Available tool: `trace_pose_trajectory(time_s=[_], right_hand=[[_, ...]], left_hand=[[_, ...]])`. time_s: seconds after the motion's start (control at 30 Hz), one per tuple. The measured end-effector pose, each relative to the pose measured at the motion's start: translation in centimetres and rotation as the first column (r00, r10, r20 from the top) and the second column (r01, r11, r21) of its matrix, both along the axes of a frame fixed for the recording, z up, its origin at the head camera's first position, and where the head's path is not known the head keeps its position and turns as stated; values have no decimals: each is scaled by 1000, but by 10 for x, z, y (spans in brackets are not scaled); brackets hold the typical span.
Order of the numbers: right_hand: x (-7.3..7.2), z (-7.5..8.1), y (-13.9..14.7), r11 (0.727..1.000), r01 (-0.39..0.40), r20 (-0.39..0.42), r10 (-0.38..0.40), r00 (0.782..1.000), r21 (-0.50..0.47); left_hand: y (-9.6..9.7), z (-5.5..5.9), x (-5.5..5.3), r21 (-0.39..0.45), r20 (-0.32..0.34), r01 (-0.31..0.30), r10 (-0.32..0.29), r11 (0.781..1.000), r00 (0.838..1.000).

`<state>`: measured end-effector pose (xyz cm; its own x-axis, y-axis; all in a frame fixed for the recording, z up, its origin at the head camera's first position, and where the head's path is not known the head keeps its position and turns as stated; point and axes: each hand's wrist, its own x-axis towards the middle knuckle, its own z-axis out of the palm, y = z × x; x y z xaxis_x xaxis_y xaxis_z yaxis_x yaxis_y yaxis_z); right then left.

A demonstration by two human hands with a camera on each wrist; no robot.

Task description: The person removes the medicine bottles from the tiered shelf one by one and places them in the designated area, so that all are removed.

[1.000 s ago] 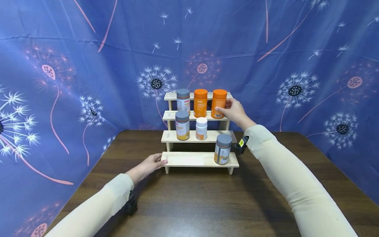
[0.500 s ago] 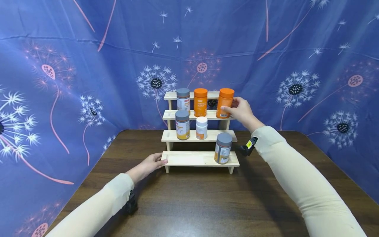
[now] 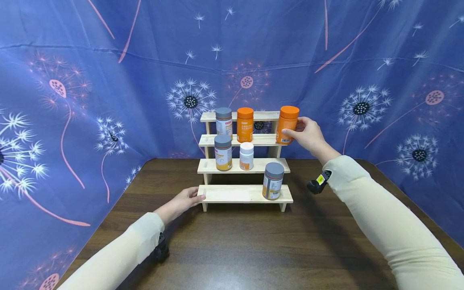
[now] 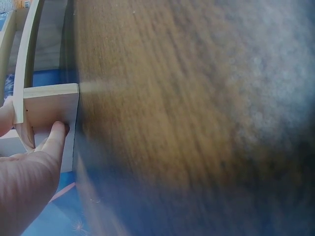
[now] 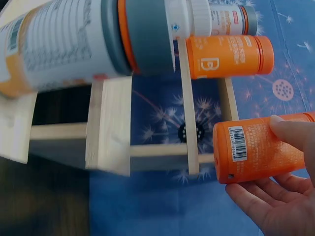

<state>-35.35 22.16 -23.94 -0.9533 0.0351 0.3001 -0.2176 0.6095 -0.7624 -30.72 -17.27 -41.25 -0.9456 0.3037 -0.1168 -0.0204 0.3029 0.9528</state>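
Observation:
My right hand (image 3: 312, 137) grips an orange supplement bottle (image 3: 287, 125) with an orange lid, upright at the right end of the third step of a wooden tiered shelf (image 3: 232, 195). Close up in the right wrist view, thumb and fingers wrap the orange bottle (image 5: 248, 156), barcode showing; its base overhangs past the step's board. My left hand (image 3: 183, 203) holds the left end of the lowest step. In the left wrist view, the left hand (image 4: 34, 177) has a finger against the shelf's end support (image 4: 51, 105).
Another orange bottle (image 3: 245, 125) and a grey-lidded bottle (image 3: 224, 124) share the third step. Below stand a grey-lidded bottle (image 3: 223, 153) and a small white bottle (image 3: 246, 156). A grey-lidded jar (image 3: 272, 182) occupies the lowest step's right. Behind the brown table (image 3: 232, 249) hangs a blue curtain (image 3: 145, 92).
My right hand has moved the orange bottle rightward along the third step to its end, away from the other orange bottle. The left hand has stayed on the lowest step.

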Motion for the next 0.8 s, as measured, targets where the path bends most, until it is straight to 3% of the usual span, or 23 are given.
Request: trace_pose_trajectory(time_s=[0.37,0.8], right_hand=[[3,-5,23,998,54,-6,-53,999,13],[-1,-15,39,996,90,-15,-89,996,28]], left_hand=[[-2,-1,-2,-43,-1,-10,10,999,1000],[-1,-2,-2,2,4,9,-9,1000,1000]])
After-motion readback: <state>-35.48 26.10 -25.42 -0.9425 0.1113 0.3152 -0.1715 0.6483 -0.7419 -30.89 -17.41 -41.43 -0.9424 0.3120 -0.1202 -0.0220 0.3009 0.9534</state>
